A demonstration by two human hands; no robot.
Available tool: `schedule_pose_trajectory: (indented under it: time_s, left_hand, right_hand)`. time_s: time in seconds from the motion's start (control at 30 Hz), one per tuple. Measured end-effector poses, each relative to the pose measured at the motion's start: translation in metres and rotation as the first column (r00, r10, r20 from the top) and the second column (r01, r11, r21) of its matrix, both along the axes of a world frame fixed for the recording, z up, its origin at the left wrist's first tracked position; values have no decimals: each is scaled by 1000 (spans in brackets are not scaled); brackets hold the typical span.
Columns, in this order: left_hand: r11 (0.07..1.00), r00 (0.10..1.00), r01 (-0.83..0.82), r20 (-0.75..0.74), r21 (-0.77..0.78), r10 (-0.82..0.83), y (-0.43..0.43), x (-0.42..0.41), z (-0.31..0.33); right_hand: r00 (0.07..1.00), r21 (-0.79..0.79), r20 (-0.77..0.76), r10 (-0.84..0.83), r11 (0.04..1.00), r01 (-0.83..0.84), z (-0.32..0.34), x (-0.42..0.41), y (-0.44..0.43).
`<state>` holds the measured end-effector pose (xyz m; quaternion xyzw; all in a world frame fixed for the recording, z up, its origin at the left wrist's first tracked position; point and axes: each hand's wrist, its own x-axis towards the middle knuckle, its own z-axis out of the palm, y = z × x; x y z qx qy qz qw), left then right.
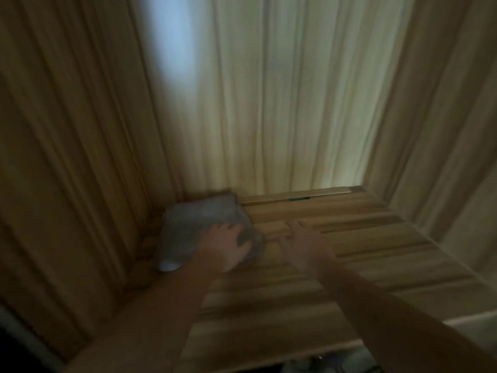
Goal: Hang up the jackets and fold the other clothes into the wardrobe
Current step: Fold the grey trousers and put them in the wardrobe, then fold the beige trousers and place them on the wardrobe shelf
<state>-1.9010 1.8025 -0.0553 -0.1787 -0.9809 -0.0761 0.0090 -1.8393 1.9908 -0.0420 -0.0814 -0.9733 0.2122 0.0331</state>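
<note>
Blurry, dim frame. Folded grey garment [197, 220] lies in the back-left corner of the wooden slatted shelf [355, 238], against the fabric walls [269, 103]. My left hand [228, 247] rests flat on the garment's near-right part, fingers straight and spread, nothing pinched. My right hand [305, 242] is just right of the garment over the shelf slats, fingers straight and apart, holding nothing; cannot tell if it touches the wood. White patch [169, 265] at the garment's near-left corner, no readable writing. Small green mark [299, 198] at the shelf's back edge, too blurred to read.
</note>
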Motion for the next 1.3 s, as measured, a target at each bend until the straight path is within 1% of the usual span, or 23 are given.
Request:
schedule_pose_trajectory:
  time_s: [0.1,0.23,0.37,0.47,0.57,0.63,0.7,0.8,0.9,0.97,1.03,1.1,1.3]
  left_hand:
    - [996,997,75,6,49,-75,40,52,31]
    - [962,965,260,7,78,-262,85,133,63]
    - [898,909,407,24,167,-416,122,217,83]
    - [823,846,509,30,252,-532,149,267,91]
    - [751,779,595,25,287,-626,175,309,100]
    - [692,723,658,6,296,-690,192,335,102]
    - [627,649,725,22,284,-760,203,359,99]
    - [541,550,811,22,223,-835,211,389,87]
    - [420,421,896,27,144,-907,204,416,72]
    - [333,330,936,49,113,-943,192,436,62]
    - [272,265,955,70,122,-962,178,456,56]
    - [215,204,967,91,134,-975,165,478,52]
    - [-16,-33,985,100,171,-994,121,560,44]
  right_hand:
    - [993,-11,-46,-108,994,108,27,66,35]
    - [966,17,-70,-248,968,249,53,171,79]
    - [916,-9,-94,-390,921,390,66,278,107]
    - [867,20,-100,-489,870,493,77,352,118]
    - [795,66,-94,-599,793,605,88,417,124]
    - [731,68,-88,-677,728,683,91,460,123]
    - [652,62,-94,-752,650,758,92,499,115]
    - [508,63,-91,-856,505,861,84,548,90]
    - [358,64,-59,-932,354,933,67,588,48]
    - [268,65,-29,-963,265,962,55,610,14]
    - [189,65,-11,-982,188,980,47,630,-18]
    - [121,66,2,-993,121,990,44,650,-49]
    - [-79,46,2,-997,-78,996,38,723,-147]
